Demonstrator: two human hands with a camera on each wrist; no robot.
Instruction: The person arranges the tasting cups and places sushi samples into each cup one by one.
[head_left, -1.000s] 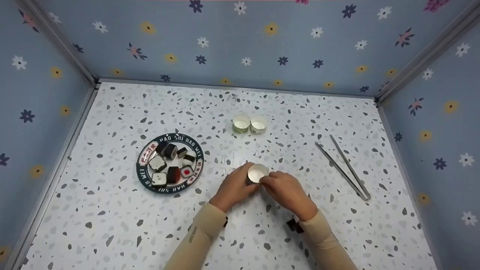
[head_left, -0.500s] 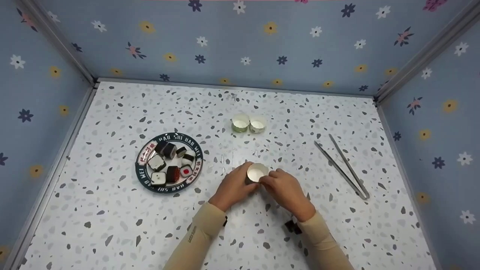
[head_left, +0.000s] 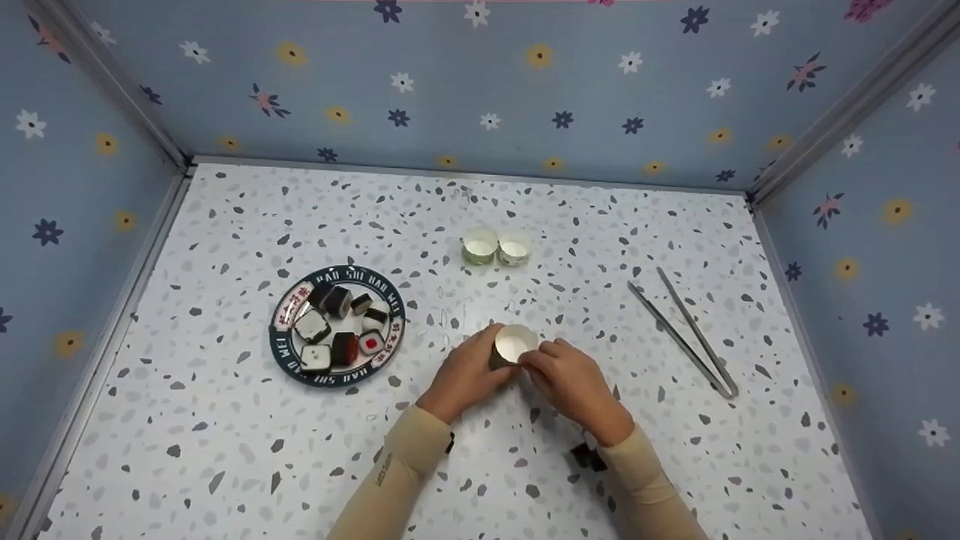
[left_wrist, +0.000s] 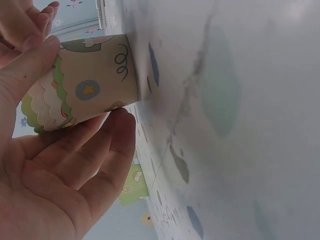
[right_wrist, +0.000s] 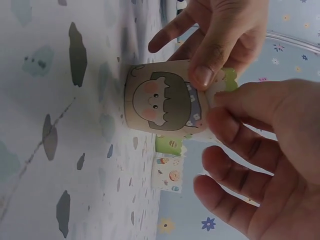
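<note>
A small paper baking cup [head_left: 514, 345] stands upright on the speckled table, printed with a cartoon face in the right wrist view and a scalloped green edge in the left wrist view. My left hand [head_left: 466, 375] holds its side between thumb and fingers. The right hand [head_left: 574, 381] pinches the cup's rim between thumb and index finger, its other fingers loosely bent. White shows inside the cup from above. Two similar cups, one green [head_left: 480, 247] and one white [head_left: 514, 249], stand side by side farther back.
At left is a dark-rimmed plate [head_left: 281, 345] bearing several sushi pieces [head_left: 345, 349]. Metal tongs [head_left: 686, 337] lie spread at right. Blue flowered panels [head_left: 480, 82] stand around the table's back and sides.
</note>
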